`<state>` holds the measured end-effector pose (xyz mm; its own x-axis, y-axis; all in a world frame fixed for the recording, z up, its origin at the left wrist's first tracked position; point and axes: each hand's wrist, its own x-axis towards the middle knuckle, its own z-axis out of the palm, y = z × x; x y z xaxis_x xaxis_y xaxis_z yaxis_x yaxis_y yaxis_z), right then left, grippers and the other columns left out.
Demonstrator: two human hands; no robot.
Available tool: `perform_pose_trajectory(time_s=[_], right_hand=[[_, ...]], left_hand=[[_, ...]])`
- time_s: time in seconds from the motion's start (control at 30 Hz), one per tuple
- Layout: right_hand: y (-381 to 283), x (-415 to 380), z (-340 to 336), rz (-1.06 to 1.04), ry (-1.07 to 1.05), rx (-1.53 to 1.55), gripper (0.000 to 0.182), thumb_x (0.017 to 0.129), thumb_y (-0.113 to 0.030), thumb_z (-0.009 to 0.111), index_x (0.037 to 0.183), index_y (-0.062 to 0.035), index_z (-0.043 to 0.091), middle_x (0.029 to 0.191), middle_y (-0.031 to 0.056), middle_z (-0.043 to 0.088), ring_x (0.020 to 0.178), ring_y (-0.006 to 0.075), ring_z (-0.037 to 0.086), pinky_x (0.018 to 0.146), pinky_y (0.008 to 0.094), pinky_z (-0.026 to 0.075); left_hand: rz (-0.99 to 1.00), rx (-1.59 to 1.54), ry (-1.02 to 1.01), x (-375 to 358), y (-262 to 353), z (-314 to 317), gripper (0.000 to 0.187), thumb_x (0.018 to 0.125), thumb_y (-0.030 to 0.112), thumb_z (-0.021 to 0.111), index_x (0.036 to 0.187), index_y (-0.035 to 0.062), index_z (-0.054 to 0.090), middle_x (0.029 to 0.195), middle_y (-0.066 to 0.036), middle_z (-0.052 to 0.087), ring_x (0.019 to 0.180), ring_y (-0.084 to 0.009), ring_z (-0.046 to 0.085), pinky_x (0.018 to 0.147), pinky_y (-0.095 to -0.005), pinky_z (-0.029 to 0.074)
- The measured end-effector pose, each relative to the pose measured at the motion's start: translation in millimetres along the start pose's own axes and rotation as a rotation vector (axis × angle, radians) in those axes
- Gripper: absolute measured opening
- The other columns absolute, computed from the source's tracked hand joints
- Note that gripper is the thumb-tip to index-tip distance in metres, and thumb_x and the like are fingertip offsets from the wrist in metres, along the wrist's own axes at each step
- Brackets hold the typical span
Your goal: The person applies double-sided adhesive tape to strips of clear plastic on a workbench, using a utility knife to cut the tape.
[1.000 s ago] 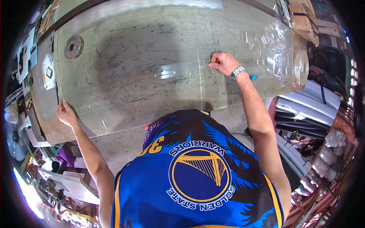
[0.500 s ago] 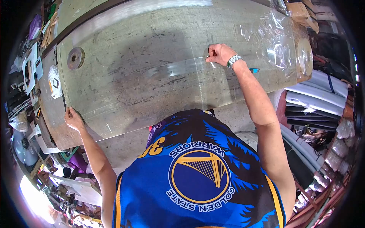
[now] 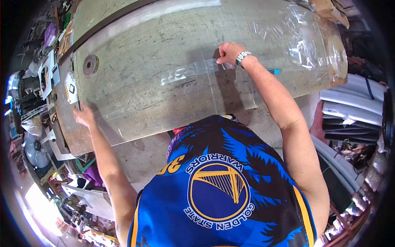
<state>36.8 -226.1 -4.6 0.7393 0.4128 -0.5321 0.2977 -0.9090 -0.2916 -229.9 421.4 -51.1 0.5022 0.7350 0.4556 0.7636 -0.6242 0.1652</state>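
Note:
On the worktable [image 3: 135,111], my right hand [image 3: 232,53] is closed, with thumb and fingertips pinched on the edge of a clear plastic strip [image 3: 181,74]. The strip lies toward the left from those fingertips, shiny and partly wrinkled. A watch with a metal band is on my right wrist. Over the table's left end, my left hand [image 3: 85,116] has its thumb and fingers apart, and I see nothing held in it. Just above its fingers is a small dark strip at the table edge. A clear bag with a black square frame [image 3: 71,88] lies close by.
A round disc with a centre hole [image 3: 91,65] lies at the table's left. Crumpled clear plastic [image 3: 304,45] covers the right part, near a small blue item [image 3: 274,71]. A long dark bar [image 3: 111,18] crosses the far side. Wrapped rolls [image 3: 349,103] are stacked at right.
My left hand has risen along the table's left end and its pinch has opened. My right hand has shifted slightly left and away from me. The whole view has moved a little.

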Motion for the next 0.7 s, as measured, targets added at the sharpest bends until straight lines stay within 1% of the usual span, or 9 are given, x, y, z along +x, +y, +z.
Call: perform_pose_trajectory(time_s=[0.07,0.1,0.13,0.17,0.2,0.27,0.47,0.57,0.7], right_hand=[[4.1,3.6,2.8,0.014,-0.015,0.041,0.035,0.075,-0.044,0.086,0.089,-0.0166,0.070,0.095,0.0047,0.075,0.101,0.0295,0.071,0.085,0.0443,0.054],[5.6,4.4,5.1,0.011,-0.015,0.044,0.035,0.075,-0.044,0.086,0.089,-0.0167,0.070,0.097,0.0042,0.075,0.102,0.0292,0.071,0.085,0.0450,0.054],[6.3,6.0,5.8,0.003,-0.014,0.042,0.034,0.075,-0.044,0.086,0.090,-0.0169,0.070,0.098,0.0038,0.075,0.104,0.0290,0.070,0.086,0.0456,0.054],[7.3,7.5,5.8,-0.009,-0.011,0.037,0.034,0.076,-0.043,0.086,0.090,-0.0171,0.070,0.100,0.0033,0.075,0.105,0.0288,0.070,0.086,0.0463,0.054],[8.7,8.1,5.2,-0.021,-0.031,0.046,0.035,0.076,-0.044,0.086,0.092,-0.0170,0.070,0.104,0.0026,0.074,0.108,0.0281,0.069,0.088,0.0474,0.053],[4.4,2.8,2.0,-0.042,0.003,0.033,0.035,0.077,-0.043,0.085,0.089,-0.0143,0.069,0.098,0.0040,0.074,0.100,0.0276,0.070,0.084,0.0450,0.054],[13.6,8.5,14.4,-0.100,0.068,0.017,0.040,0.077,-0.045,0.084,0.098,-0.0148,0.069,0.100,0.0029,0.074,0.104,0.0276,0.070,0.086,0.0454,0.054],[11.4,5.6,5.9,-0.074,-0.048,0.038,0.046,0.082,-0.046,0.082,0.114,-0.0164,0.069,0.122,0.0044,0.071,0.119,0.0272,0.066,0.098,0.0459,0.052],[10.7,9.9,3.9,-0.054,-0.111,0.010,0.047,0.083,-0.048,0.081,0.116,-0.0170,0.069,0.125,0.0056,0.070,0.121,0.0277,0.065,0.100,0.0457,0.051]], left_hand=[[0.252,-0.287,-0.097,-23.6,128.4,-44.4,0.054,0.092,0.034,0.071,0.129,-0.0046,0.064,0.133,-0.027,0.063,0.127,-0.0392,0.058,0.109,-0.0482,0.044],[0.333,-0.496,-0.285,-52.1,206.6,-82.8,0.045,0.093,0.030,0.072,0.127,0.0012,0.068,0.133,-0.023,0.065,0.126,-0.0377,0.059,0.109,-0.0471,0.044],[0.540,-0.548,-0.417,-77.1,254.8,-91.1,0.038,0.090,0.026,0.074,0.125,0.0093,0.071,0.133,-0.017,0.066,0.129,-0.0357,0.057,0.111,-0.0468,0.042],[0.787,-0.598,-0.555,-101.8,303.1,-105.0,0.035,0.087,0.021,0.077,0.121,0.0142,0.073,0.138,-0.012,0.064,0.135,-0.0331,0.052,0.115,-0.0465,0.039],[1.008,-0.617,-0.674,-126.2,335.3,-103.8,0.037,0.087,0.023,0.076,0.124,0.0190,0.072,0.153,-0.010,0.052,0.145,-0.0336,0.039,0.120,-0.0462,0.032],[1.155,-0.655,-0.869,-166.5,389.8,-99.2,0.040,0.081,0.020,0.082,0.119,0.0261,0.075,0.162,-0.005,0.041,0.152,-0.0369,0.027,0.123,-0.0527,0.027],[1.264,-0.506,-1.068,-191.5,429.9,-70.5,0.039,0.079,0.013,0.082,0.113,0.0313,0.078,0.167,-0.003,0.033,0.155,-0.0375,0.019,0.126,-0.0529,0.021],[1.277,-0.460,-1.083,-187.6,431.5,-68.2,0.041,0.077,0.013,0.084,0.113,0.0327,0.079,0.168,-0.003,0.030,0.156,-0.0382,0.017,0.126,-0.0531,0.020],[1.267,-0.444,-1.096,-187.6,431.4,-64.8,0.042,0.076,0.015,0.085,0.113,0.0346,0.079,0.169,-0.002,0.028,0.156,-0.0392,0.016,0.126,-0.0543,0.019]])
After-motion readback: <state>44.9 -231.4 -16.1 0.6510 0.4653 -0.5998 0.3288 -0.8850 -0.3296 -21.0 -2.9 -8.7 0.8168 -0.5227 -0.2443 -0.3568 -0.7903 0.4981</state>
